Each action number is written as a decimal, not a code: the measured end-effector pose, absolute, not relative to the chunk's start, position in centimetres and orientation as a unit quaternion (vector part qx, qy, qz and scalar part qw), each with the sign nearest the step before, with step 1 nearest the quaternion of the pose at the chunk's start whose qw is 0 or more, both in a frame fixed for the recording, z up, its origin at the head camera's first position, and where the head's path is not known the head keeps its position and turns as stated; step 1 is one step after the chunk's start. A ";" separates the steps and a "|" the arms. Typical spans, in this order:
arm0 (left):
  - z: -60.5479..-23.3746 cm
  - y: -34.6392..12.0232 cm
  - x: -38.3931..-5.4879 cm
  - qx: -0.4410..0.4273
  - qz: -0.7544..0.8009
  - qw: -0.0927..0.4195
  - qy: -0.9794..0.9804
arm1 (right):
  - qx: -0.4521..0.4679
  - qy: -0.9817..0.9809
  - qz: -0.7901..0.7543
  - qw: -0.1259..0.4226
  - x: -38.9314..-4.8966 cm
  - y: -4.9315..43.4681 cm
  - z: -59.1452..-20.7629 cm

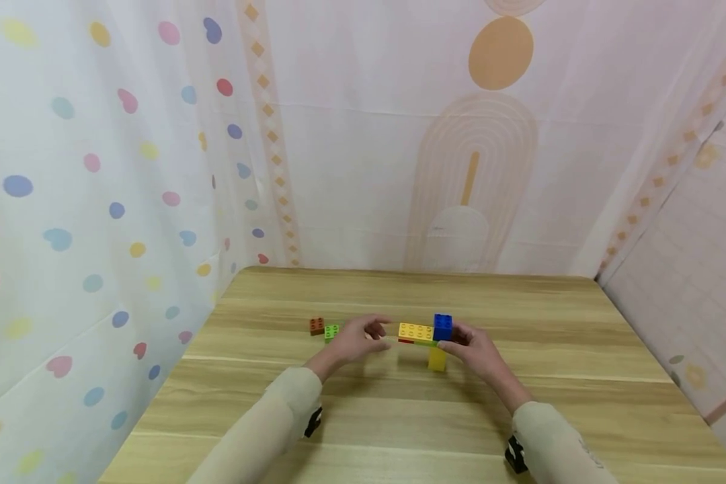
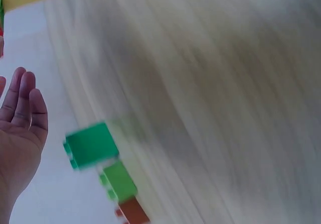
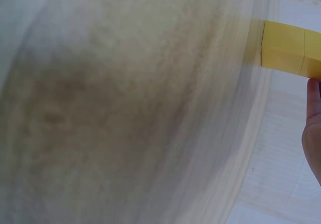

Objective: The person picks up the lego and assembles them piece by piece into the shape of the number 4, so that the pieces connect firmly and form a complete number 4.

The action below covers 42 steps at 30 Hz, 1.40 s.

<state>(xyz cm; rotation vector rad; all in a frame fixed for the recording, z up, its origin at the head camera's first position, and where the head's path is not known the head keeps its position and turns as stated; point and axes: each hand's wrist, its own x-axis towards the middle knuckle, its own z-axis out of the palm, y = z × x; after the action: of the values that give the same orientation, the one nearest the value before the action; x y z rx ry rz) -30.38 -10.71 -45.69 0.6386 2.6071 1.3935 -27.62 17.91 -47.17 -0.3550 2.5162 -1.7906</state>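
My right hand [image 1: 476,349] grips a joined toy-brick build at its right end, thumb on the near side by the blue brick [image 1: 443,327]. That brick stands on top, beside a long yellow brick [image 1: 415,331] with its studs up. Thin red [image 1: 406,341] and green layers show beneath. Below the right end is a yellow column [image 3: 283,45], seen from the side in the right wrist view. To the left of the build, my left hand [image 1: 357,338] holds nothing, its fingers loosely bent and apart from the bricks. Part of that hand [image 2: 20,133] shows in the left wrist view.
Behind my left hand, a brown brick [image 1: 317,326] and a light green brick [image 1: 331,332] lie on the wooden table [image 1: 363,430]. A darker green brick [image 2: 92,146] sits beside them in the left wrist view. Patterned curtains [image 1: 363,168] hang behind the table.
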 end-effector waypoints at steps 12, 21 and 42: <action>-46.0 -18.1 -32.4 0.113 0.482 -0.015 0.869 | -0.110 0.814 -0.570 0.019 -27.7 18.3 -47.3; -48.3 -18.5 -32.2 0.115 0.439 0.007 0.891 | -0.118 0.805 -0.580 0.023 -27.7 18.2 -47.3; -48.5 -17.3 -32.7 0.153 0.379 -0.008 0.913 | -0.106 0.787 -0.608 0.025 -27.6 17.6 -47.2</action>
<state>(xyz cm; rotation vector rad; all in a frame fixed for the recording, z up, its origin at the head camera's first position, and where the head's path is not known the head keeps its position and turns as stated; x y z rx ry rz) -32.74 -17.27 -48.51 0.4823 2.8822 1.1967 -27.65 17.62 -47.24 -0.3269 2.4326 -1.8787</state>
